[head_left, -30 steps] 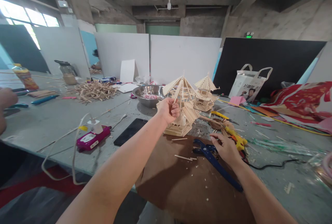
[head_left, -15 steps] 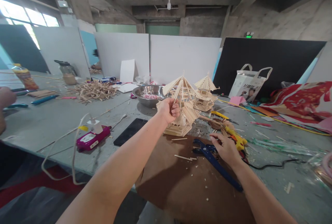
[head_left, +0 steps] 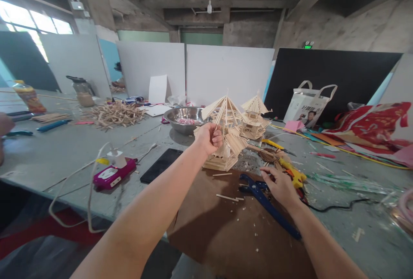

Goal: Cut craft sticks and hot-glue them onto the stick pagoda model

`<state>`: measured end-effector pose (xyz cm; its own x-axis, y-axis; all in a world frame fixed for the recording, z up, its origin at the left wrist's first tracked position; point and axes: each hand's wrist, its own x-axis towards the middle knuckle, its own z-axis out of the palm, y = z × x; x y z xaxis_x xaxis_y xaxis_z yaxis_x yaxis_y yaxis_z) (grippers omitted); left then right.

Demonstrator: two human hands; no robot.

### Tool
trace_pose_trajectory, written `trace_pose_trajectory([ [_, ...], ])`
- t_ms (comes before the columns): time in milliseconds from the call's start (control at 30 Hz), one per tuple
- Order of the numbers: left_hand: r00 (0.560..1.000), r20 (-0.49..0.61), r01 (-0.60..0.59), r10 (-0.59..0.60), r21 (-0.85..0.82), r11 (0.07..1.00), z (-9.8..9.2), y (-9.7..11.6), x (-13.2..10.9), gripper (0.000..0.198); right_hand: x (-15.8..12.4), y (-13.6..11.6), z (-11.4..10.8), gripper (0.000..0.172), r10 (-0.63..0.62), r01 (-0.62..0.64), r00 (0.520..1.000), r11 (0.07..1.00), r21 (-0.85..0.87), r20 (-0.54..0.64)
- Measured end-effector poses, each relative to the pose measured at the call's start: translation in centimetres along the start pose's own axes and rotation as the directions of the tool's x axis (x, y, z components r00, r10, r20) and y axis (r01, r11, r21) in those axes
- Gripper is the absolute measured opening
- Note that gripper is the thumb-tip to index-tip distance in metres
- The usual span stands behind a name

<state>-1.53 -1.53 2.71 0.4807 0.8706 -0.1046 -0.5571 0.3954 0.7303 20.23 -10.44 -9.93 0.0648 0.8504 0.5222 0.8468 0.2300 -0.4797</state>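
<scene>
A small pagoda model [head_left: 227,152] made of thin wooden sticks stands at the back edge of a brown board [head_left: 206,227]. My left hand [head_left: 209,139] is closed on it just under its upper roof; the fingertips are partly hidden. Low over the board's right side is my right hand [head_left: 281,186], its fingers loosely bent and apart, with nothing visible in them. Beside and partly beneath that hand lies a blue-handled cutter [head_left: 269,206]. Loose stick pieces [head_left: 227,197] lie on the board.
A second stick pagoda [head_left: 254,119] stands behind, beside a metal bowl [head_left: 183,128]. To the right lie a yellow glue gun [head_left: 293,173] and yellow-handled pliers [head_left: 274,143]. A black phone [head_left: 161,165], purple power strip [head_left: 114,173] and stick pile [head_left: 116,114] are leftward. Another person's hand [head_left: 4,125] shows far left.
The view has shifted very slightly. My left hand keeps its grip on the pagoda model, and my right hand stays by the cutter with almost no movement.
</scene>
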Motion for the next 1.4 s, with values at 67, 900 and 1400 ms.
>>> trace_pose_trajectory([
  [67, 1.0, 0.003, -0.001, 0.001, -0.004, 1.0, -0.1, 0.0, 0.1, 0.006, 0.0, -0.1, 0.0, 0.026, 0.004, -0.004, 1.0, 1.0, 0.01, 0.009],
  [900, 0.931, 0.178, -0.36, 0.318, 0.581, 0.73, -3.5, -11.1, -1.3, 0.012, -1.0, -1.8, -2.6, 0.029, 0.242, 0.074, 0.747, 0.896, -0.438, 0.619],
  [1400, 0.875, 0.289, -0.461, 0.388, 0.741, 0.487, -4.2, -11.1, -1.4, 0.02, 0.5, -1.0, -3.2, 0.013, 0.3, -0.24, 0.929, 0.934, -0.264, 0.215],
])
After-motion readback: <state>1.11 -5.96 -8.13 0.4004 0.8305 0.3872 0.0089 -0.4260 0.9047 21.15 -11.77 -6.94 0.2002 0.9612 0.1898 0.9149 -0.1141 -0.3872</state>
